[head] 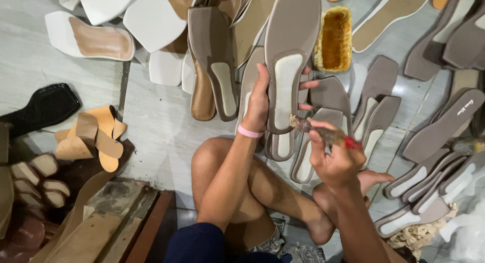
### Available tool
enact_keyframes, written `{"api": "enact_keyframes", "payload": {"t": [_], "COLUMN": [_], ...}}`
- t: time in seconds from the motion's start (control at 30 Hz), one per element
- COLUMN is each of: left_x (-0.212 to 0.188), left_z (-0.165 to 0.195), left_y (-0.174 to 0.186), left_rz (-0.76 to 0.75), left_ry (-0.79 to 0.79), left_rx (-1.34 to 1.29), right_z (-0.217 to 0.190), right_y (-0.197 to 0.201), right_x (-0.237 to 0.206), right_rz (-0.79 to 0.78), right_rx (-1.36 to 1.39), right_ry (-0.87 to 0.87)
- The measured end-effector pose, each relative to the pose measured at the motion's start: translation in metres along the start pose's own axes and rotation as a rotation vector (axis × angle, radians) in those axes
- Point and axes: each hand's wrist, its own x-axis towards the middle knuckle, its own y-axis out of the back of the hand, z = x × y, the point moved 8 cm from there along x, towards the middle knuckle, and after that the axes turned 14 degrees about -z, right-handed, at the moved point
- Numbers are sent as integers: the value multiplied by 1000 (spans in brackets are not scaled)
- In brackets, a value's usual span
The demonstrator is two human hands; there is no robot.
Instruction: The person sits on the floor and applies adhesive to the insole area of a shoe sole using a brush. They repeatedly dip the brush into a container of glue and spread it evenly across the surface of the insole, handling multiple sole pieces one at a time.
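My left hand (262,99) holds up a long taupe shoe insole (290,36) by its heel end, its underside with a pale patch facing me. My right hand (336,159) grips a glue-caked brush (323,133) with a red handle; the bristle tip touches the insole's heel edge. A pink band circles my left wrist. I sit cross-legged on the floor, bare knees below the hands.
A yellow tin of amber glue (334,38) stands beyond the insole. Several taupe insoles (439,129) lie spread to the right and ahead. White soles (91,38) sit at the upper left, tan straps (93,137) and a black upper (45,106) at left, wooden boards (111,217) near my knee.
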Motion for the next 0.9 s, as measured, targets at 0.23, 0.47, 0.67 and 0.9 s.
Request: {"api": "enact_keyframes", "payload": {"t": [0.23, 0.47, 0.67, 0.9], "left_x": [-2, 1, 0, -1], "left_z": [0, 1, 0, 4], "left_y": [-15, -21, -17, -4], "left_rz": [-28, -61, -74, 29], "left_ry": [41, 45, 31, 3], "left_rx": [62, 101, 51, 288], "right_z": [17, 16, 0, -26], "right_y": [14, 28, 33, 25], "right_x": [40, 67, 77, 73], "right_rz": [151, 200, 20, -159], "right_rx": [100, 112, 248, 79], "right_ry": [15, 44, 252, 343]}}
